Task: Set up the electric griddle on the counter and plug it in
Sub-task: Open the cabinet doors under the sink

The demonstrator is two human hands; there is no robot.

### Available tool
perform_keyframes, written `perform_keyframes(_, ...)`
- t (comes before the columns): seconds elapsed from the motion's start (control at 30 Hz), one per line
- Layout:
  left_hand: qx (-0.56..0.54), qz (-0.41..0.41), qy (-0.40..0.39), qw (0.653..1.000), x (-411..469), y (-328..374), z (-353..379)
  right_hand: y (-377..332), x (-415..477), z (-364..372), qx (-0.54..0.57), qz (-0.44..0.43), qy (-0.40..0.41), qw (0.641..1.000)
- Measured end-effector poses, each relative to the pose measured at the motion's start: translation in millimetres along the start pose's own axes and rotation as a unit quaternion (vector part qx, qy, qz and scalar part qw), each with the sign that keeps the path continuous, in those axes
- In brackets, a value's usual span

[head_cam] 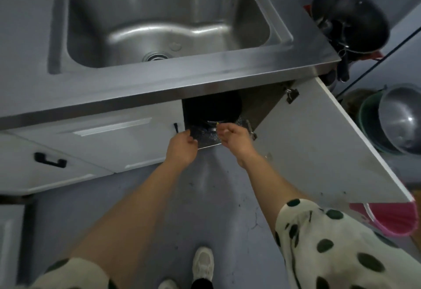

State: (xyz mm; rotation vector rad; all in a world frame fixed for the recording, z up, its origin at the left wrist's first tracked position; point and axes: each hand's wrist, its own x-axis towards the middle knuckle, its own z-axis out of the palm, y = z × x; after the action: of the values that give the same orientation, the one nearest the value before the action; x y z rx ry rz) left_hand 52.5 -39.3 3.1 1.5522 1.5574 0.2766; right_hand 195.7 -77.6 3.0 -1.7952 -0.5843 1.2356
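Left hand (181,146) and right hand (234,138) loosely spread, empty, poised at dark griddle (213,106) inside cabinet (257,106). Early stage, likely: counter (136,88) placement, plugging remain.

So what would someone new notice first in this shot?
Both hands, the left hand and right hand, reach into the open cabinet under the counter, toward a dark round appliance inside. Above them gleams the big steel sink, and the white cabinet door stands wide open on the right.
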Motion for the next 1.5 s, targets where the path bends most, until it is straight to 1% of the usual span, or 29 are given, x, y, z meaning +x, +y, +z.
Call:
perform_keyframes(0.13, -0.026, -0.016, 0.019, 0.999, 10, -11, -12, -22, 26, 38, -0.079, -0.043, -0.079, 0.993)
perform_keyframes(0.27, -0.04, -0.046, 0.032, 0.998, 17, -27, -23, -41, 51, 66, -0.129, -0.085, -0.09, 0.984)
perform_keyframes(0.37, -0.036, -0.056, 0.027, 0.997, 18, -38, -33, -48, 68, 77, -0.152, -0.073, -0.093, 0.981)
perform_keyframes(0.47, -0.051, -0.067, 0.025, 0.996, 17, -49, -39, -51, 76, 84, -0.152, -0.049, -0.098, 0.982)
perform_keyframes(0.63, -0.06, -0.082, 0.036, 0.994, 9, -62, -47, -41, 69, 94, -0.105, -0.098, -0.109, 0.984)
perform_keyframes(0.7, -0.053, -0.084, 0.04, 0.994, 3, -66, -48, -32, 62, 92, -0.092, -0.105, -0.118, 0.983)
perform_keyframes(0.97, -0.072, -0.094, 0.037, 0.992, -37, -86, -54, 3, -1, 78, -0.086, -0.095, -0.135, 0.982)
perform_keyframes(1.17, -0.074, -0.087, 0.033, 0.993, -93, -110, -60, 35, -65, 81, -0.067, -0.086, -0.121, 0.987)
perform_keyframes(1.27, -0.083, -0.085, 0.034, 0.992, -124, -124, -65, 54, -99, 85, -0.085, -0.078, -0.122, 0.986)
perform_keyframes(1.37, -0.086, -0.086, 0.041, 0.992, -154, -139, -69, 76, -136, 96, -0.099, -0.056, -0.137, 0.984)
perform_keyframes(1.5, -0.073, -0.067, 0.088, 0.991, -188, -160, -84, 97, -188, 122, -0.117, -0.045, -0.2, 0.972)
